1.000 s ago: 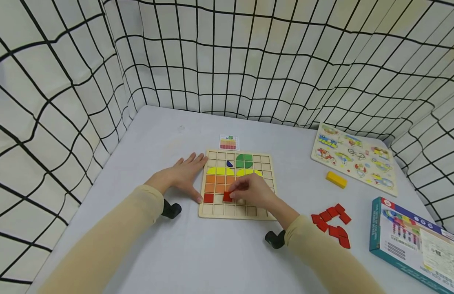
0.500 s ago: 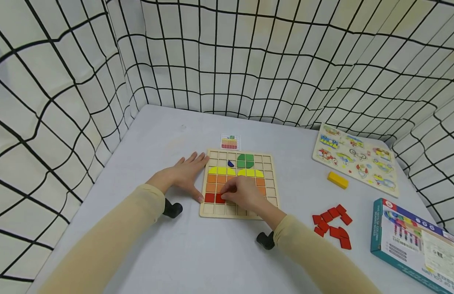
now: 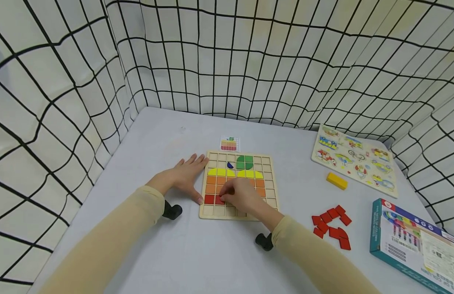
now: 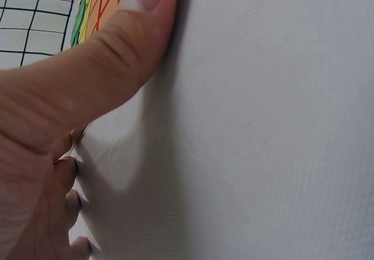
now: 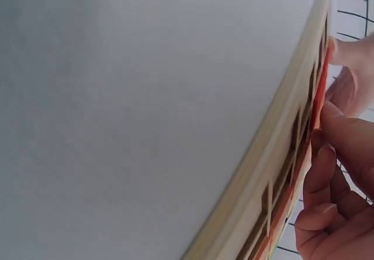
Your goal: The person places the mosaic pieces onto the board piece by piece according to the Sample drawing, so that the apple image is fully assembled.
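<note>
A wooden grid board [image 3: 219,212] lies mid-table, partly filled with green, blue, yellow, orange and red pieces. My left hand [image 3: 182,175] rests spread at its left side, thumb and fingertips along the edge; in the left wrist view the thumb [image 4: 111,55] reaches the board's edge. Over the lower middle of the board, my right hand [image 3: 243,195] pinches a red square tile [image 3: 218,199] with thumb and index finger. That tile sits in the grid right beside another red tile [image 3: 209,199]. The right hand hides several cells behind it.
Several loose red tiles [image 3: 333,232] lie right of the board, below a yellow block [image 3: 337,180]. A small pattern card [image 3: 230,143] is behind the board. Farther right are a vehicle picture board [image 3: 353,159] and a boxed set [image 3: 414,245]. Black netting [image 3: 227,61] surrounds the table.
My right hand has moved left and brought the red tile down into the cell beside the first red one. My left hand has stayed at the board's edge.
</note>
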A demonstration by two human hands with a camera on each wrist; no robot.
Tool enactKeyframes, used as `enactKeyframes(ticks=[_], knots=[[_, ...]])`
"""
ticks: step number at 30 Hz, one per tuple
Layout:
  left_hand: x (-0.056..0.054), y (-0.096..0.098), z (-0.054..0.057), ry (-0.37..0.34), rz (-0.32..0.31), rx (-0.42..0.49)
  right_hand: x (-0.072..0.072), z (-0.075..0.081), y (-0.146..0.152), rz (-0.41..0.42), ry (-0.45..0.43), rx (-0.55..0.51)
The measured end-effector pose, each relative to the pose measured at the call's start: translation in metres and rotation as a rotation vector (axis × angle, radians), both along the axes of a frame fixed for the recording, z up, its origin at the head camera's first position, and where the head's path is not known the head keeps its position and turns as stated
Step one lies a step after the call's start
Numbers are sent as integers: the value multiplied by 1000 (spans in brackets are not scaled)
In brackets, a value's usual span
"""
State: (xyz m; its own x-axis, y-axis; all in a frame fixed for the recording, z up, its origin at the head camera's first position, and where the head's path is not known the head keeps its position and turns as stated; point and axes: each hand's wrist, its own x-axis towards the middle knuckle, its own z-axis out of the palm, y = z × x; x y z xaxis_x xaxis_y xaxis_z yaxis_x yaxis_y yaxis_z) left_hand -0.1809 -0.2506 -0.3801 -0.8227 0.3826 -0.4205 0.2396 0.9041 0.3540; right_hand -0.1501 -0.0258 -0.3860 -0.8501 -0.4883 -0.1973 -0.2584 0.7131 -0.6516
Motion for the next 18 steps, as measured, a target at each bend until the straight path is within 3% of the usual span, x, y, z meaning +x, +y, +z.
enactKeyframes(ticks=[7, 12, 18], knots=[[-1, 1, -4, 11, -1, -8, -1, 5, 35, -116, -14, -66], [-1, 1, -4, 15, -2, -7, -7, 4, 91, -228, -26, -62], [-1, 1, -5, 12, -1, -13, -7, 8, 164, -327, -35, 21]])
